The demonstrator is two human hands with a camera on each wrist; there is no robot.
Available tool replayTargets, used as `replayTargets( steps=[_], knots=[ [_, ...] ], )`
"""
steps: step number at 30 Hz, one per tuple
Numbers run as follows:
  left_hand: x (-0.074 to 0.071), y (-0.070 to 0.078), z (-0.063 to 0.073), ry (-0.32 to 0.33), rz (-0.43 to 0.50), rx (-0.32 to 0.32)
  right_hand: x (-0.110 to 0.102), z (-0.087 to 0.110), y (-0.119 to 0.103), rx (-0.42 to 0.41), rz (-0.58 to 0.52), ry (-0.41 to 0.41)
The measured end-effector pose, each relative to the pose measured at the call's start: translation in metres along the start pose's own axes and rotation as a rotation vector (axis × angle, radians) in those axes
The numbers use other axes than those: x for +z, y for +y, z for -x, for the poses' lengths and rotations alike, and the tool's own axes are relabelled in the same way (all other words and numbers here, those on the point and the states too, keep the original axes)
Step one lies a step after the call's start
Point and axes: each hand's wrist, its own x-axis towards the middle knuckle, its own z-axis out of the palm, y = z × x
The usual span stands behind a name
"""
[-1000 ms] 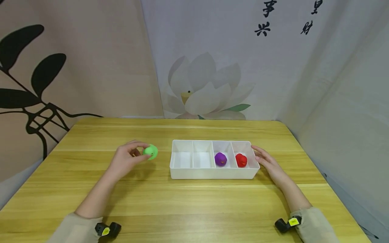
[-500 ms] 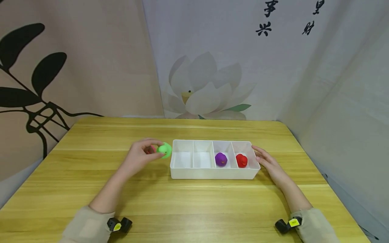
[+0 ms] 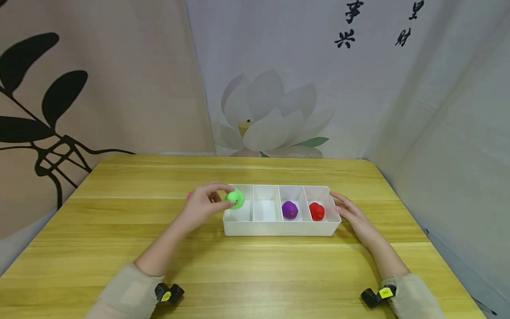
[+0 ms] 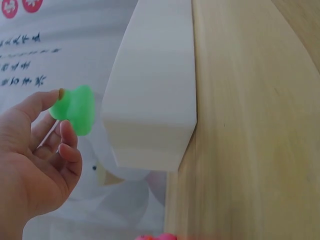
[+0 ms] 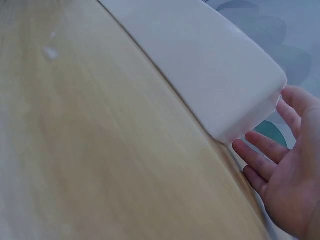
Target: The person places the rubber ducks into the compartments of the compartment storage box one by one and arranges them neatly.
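Note:
My left hand pinches a light green toy duck between thumb and fingers. In the head view the duck overlaps the leftmost compartment of a white divided box; in the left wrist view it shows above and beside the box's near end. A purple toy duck sits in the compartment second from the right, and a red one in the rightmost. The second compartment from the left shows a bare floor. My right hand rests its loosely extended fingers against the box's right end.
A pink object on the wooden table is mostly hidden behind my left hand; its pink top shows at the bottom of the left wrist view. A printed curtain hangs behind the table's far edge.
My left hand has carried the green toy duck rightward, from beside the box to over its left end. The pink object has come partly into view behind it. My right hand stays put.

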Motion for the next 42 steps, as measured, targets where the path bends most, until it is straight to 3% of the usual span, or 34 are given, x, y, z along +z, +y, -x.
replayTargets(
  steps=[8, 15, 28, 42],
  knots=[
    [0.013, 0.013, -0.009, -0.057, -0.023, -0.001, 0.001, 0.001, 0.0, -0.007, 0.001, 0.003],
    [0.022, 0.01, -0.022, -0.104, -0.015, 0.031, 0.0, 0.002, 0.001, 0.0, 0.01, 0.007],
    [0.035, 0.016, -0.042, -0.198, -0.042, 0.009, -0.001, 0.002, 0.001, 0.008, -0.002, 0.003],
    [0.05, 0.01, -0.067, -0.353, -0.088, 0.05, 0.0, 0.001, -0.001, -0.001, 0.002, -0.003]
  ],
)
